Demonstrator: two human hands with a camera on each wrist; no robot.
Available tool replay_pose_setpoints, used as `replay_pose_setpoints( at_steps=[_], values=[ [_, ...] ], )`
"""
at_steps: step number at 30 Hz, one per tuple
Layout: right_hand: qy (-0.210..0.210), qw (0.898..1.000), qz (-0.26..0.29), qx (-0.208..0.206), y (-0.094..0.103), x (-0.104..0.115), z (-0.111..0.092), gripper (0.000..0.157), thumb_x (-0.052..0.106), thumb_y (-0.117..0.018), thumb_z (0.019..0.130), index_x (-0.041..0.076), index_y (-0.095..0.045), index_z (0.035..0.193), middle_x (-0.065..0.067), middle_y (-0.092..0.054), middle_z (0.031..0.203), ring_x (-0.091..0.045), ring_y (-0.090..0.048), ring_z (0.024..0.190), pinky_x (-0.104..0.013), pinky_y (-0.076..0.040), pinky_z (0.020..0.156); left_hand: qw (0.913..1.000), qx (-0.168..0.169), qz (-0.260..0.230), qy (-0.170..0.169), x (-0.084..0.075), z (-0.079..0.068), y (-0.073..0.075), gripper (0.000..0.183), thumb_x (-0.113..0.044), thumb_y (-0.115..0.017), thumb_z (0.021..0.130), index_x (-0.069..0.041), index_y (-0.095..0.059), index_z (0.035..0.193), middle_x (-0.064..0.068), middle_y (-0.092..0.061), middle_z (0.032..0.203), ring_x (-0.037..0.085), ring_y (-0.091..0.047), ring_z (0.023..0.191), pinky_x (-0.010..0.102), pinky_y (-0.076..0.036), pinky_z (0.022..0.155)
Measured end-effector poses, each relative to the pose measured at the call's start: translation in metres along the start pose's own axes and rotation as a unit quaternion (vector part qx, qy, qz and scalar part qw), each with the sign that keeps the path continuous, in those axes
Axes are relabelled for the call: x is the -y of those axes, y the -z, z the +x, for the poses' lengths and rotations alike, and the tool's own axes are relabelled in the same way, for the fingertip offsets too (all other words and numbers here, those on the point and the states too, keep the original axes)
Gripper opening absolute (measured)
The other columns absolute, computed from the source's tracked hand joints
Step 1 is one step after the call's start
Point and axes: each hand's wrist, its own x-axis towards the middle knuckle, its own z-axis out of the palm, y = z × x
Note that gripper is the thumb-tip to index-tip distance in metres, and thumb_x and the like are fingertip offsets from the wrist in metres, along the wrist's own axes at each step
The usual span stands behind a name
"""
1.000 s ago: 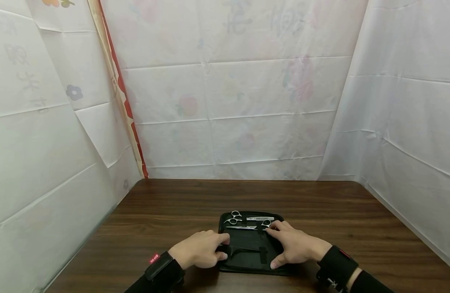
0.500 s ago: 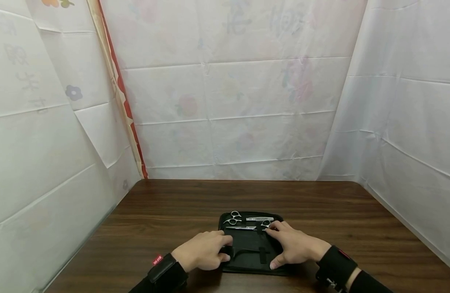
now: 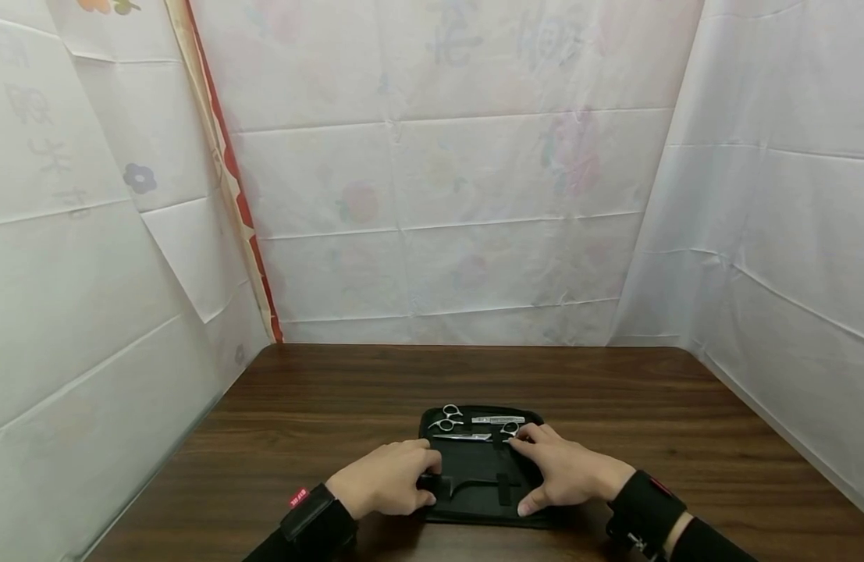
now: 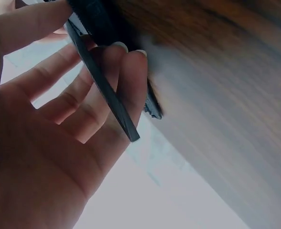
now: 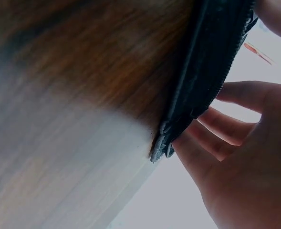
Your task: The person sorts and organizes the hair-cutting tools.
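Note:
An unfolded black zip case (image 3: 474, 511) lies flat on the table. Across its lower part runs a black comb (image 3: 467, 481) with a thin tail under an elastic strap (image 3: 504, 489); its teeth cannot be made out. My left hand (image 3: 389, 478) pinches the comb's broad left end between thumb and fingers. Seen edge-on in the left wrist view, the comb (image 4: 102, 83) crosses the fingers. On the case's right side rests my right hand (image 3: 572, 467), its spread fingers near scissors (image 3: 463, 437) and its thumb lower down. Thinning shears (image 3: 498, 420) lie above those scissors.
The brown wooden table (image 3: 319, 382) extends behind and to both sides of the case. White printed sheets (image 3: 432, 273) hang as walls at the back, left and right. A zipper (image 5: 233, 52) runs along the case's edge.
My left hand shifted slightly right with the comb, then came back a little to the left. The right hand and case have stayed almost still.

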Motion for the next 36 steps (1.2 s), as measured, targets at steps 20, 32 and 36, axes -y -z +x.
replay_pose_setpoints(
  at_steps=[20, 32, 36],
  values=[
    [0.001, 1.0, -0.01, 0.0, 0.0, 0.0024, -0.0007, 0.093, 0.057, -0.077, 0.084, 0.006, -0.043, 0.154, -0.009, -0.036, 0.151, -0.032, -0.038, 0.138, -0.052, -0.046, 0.098, 0.9988, -0.028, 0.029, -0.027, 0.0057, -0.0035, 0.0033, 0.017, -0.028, -0.081, 0.087, -0.014, -0.077, 0.097, -0.011, -0.055, 0.089, 0.002, -0.052, 0.076, 0.027, -0.049, 0.067],
    [0.002, 1.0, -0.012, -0.006, -0.0008, 0.003, -0.002, 0.094, 0.057, -0.077, 0.084, 0.006, -0.043, 0.154, -0.011, -0.036, 0.151, -0.033, -0.038, 0.138, -0.053, -0.046, 0.098, 0.996, -0.056, 0.043, -0.054, 0.0013, 0.0011, -0.0005, 0.017, -0.028, -0.082, 0.084, -0.013, -0.079, 0.093, -0.012, -0.055, 0.085, 0.002, -0.053, 0.075, 0.025, -0.05, 0.067],
    [0.001, 1.0, -0.011, -0.006, -0.001, 0.0031, -0.0007, 0.093, 0.057, -0.077, 0.084, 0.006, -0.043, 0.154, -0.01, -0.036, 0.151, -0.033, -0.038, 0.137, -0.054, -0.046, 0.097, 0.9952, -0.063, 0.044, -0.061, 0.0001, 0.0022, -0.0006, 0.017, -0.027, -0.083, 0.083, -0.013, -0.079, 0.09, -0.012, -0.056, 0.084, 0.002, -0.054, 0.075, 0.025, -0.051, 0.068]
  ],
)
